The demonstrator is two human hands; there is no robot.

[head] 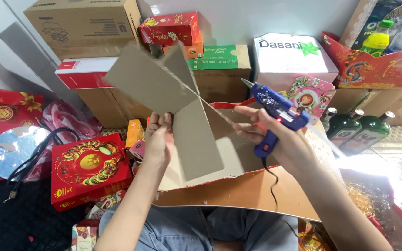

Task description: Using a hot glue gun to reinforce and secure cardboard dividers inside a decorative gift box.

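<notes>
Both hands are up over the lap: left hand is pinched shut on the folded cardboard, fingers curled over its edge and thumb behind, holding the piece upright with its flaps fanning up and to the left. Right hand is wrapped tight around the grip of the blue glue gun, index finger stretched forward along the body, a small red light glowing on the side. Nozzle points up and left, near the cardboard's upper right edge; whether it touches is hard to tell. A black cord drops from the gun's handle across the brown tray, which rests on the person's knees and takes the cardboard's lower end inside it. Off to the left on the floor lies a red box with gold dragons, beside a black bag. Behind the cardboard, stacked cartons line the wall, with a white carton further right. Right of the gun stand two green bottles, close together, and above them a red decorated basket holding more bottles. Straw-like filler shows at the lower right.
</notes>
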